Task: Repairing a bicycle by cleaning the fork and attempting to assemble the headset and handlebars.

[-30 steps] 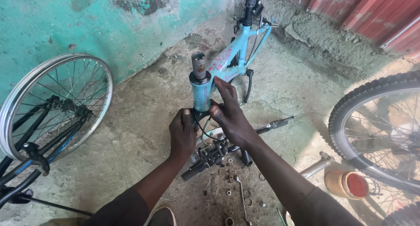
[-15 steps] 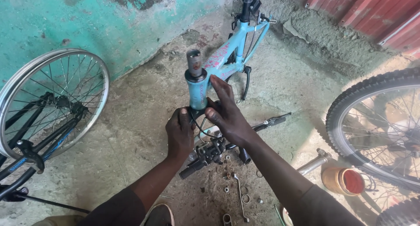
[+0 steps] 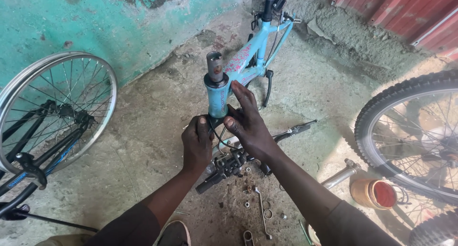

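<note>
Your left hand and right hand are both wrapped around the bottom of the light-blue metal bicycle frame's head tube, standing upright on the concrete floor above black handlebars

Lower end of the blue head tube covered by left hand and right hand. Handlebar partly masked by both wrists. Spoked rim cut at the left edge, tyred wheel at the right (hub blurred). Small floor parts too tiny to identify.
</note>
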